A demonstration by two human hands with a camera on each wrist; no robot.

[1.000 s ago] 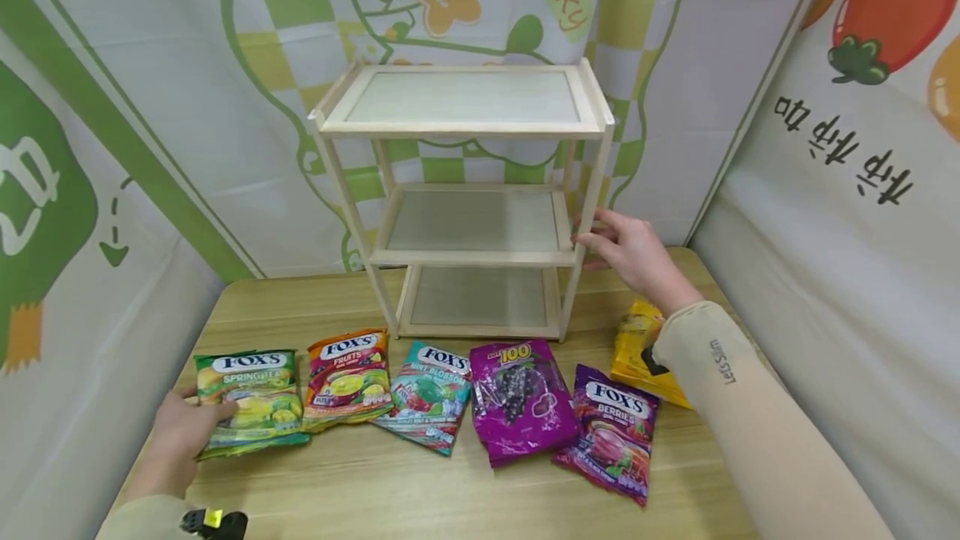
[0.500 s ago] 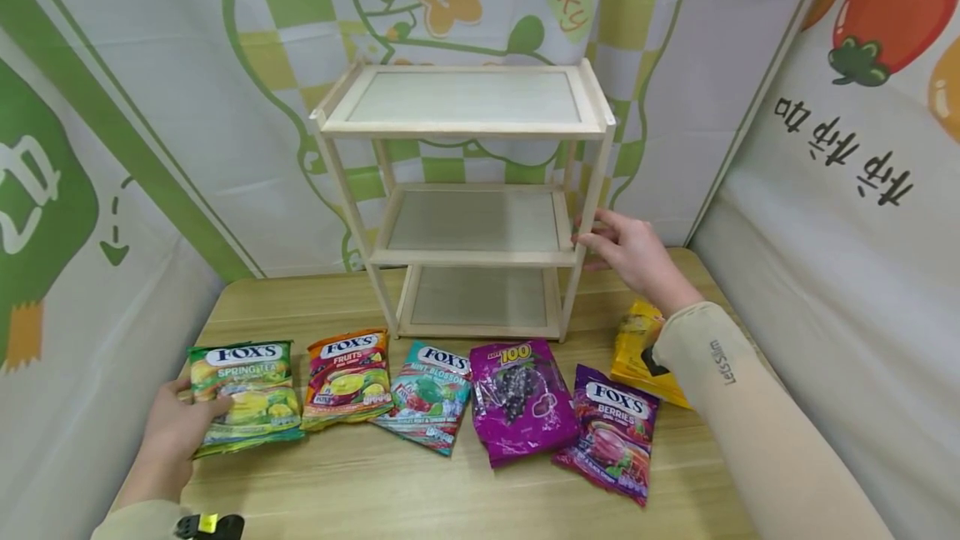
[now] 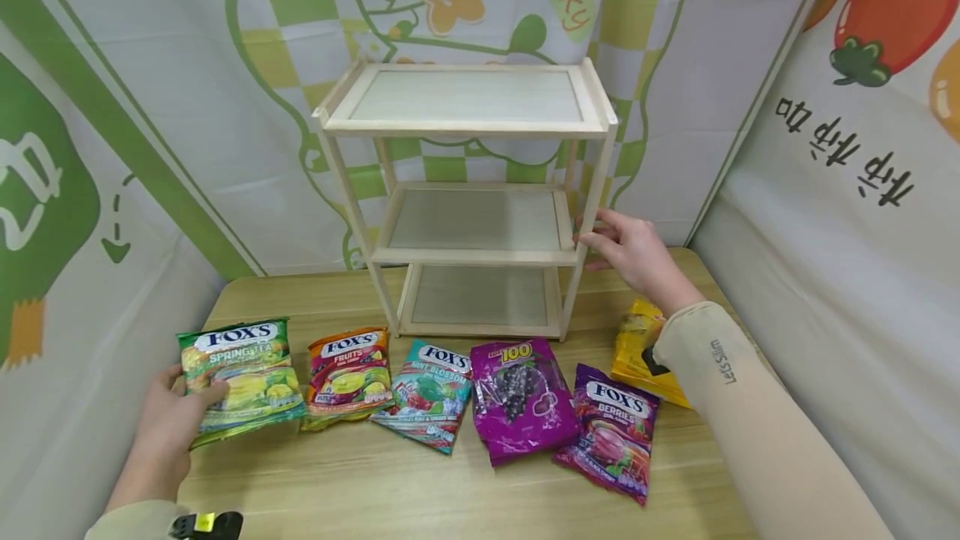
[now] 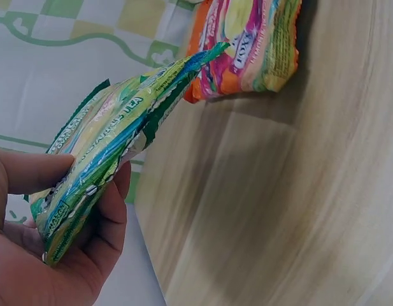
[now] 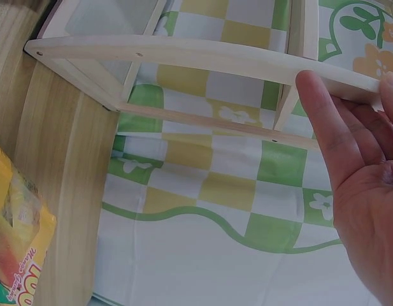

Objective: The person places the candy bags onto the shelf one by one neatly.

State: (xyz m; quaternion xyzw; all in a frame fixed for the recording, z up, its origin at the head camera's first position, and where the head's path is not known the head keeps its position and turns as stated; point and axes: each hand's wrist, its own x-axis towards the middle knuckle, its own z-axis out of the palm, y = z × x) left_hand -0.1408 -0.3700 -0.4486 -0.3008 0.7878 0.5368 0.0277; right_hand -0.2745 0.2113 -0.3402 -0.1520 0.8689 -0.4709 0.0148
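The left hand (image 3: 168, 419) pinches the glossy, crinkled Fox's Spring Tea bag (image 3: 247, 382) by its left edge, tilted above the table (image 3: 337, 490); the right hand (image 3: 636, 255) grips the pale wooden three-tier rack (image 3: 472, 257) at its right side. The bag lies front-left of the rack, well apart.
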